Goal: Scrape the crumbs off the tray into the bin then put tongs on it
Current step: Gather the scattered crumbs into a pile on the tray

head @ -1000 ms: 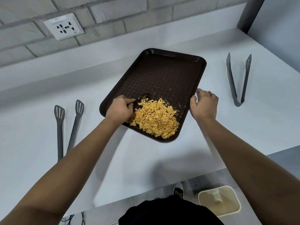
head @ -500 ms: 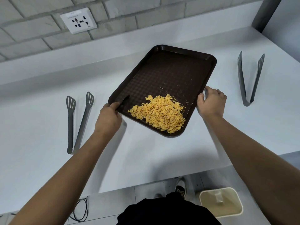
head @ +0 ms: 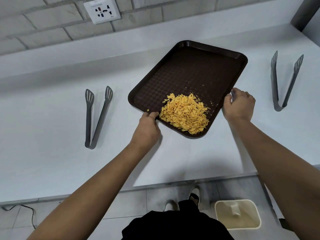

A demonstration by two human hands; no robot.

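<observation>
Bin (head: 237, 214): nearest of all, on the floor below the counter's front edge, on the near-right side of the tray; its cream lid looks closed, so it probably needs opening before anything is tipped in
Left hand (head: 147, 129): at the tray's near-left rim, thumb curled over the edge beside the crumb heap, the other fingers hidden under the rim; a pinch that looks meant for lifting or steadying
Right hand (head: 239, 105): at the tray's near-right long edge, fingers curled round the rim; with the left hand this gives a two-sided hold, likely so the tray can be carried level toward the bin
Tray (head: 190, 75): dark brown, rectangular, rounded corners, raised rim, chequered texture; it lies skewed on the white counter (head: 52, 161), one corner pointing at the person
Crumbs (head: 184, 113): yellow-orange flakes heaped in the tray's nearest corner, a few stray bits scattered just beyond; gathered there, by the look of it, so they pour out over one corner
Left tongs (head: 97, 116): grey, slotted tips, lying open on the counter to the tray's left, well apart from it, untouched
Right tongs (head: 284, 80): a matching grey pair to the tray's right, hinge toward the person, also untouched
Socket (head: 102, 12): white wall plate on the grey brick, beyond the tray's far-left side
</observation>
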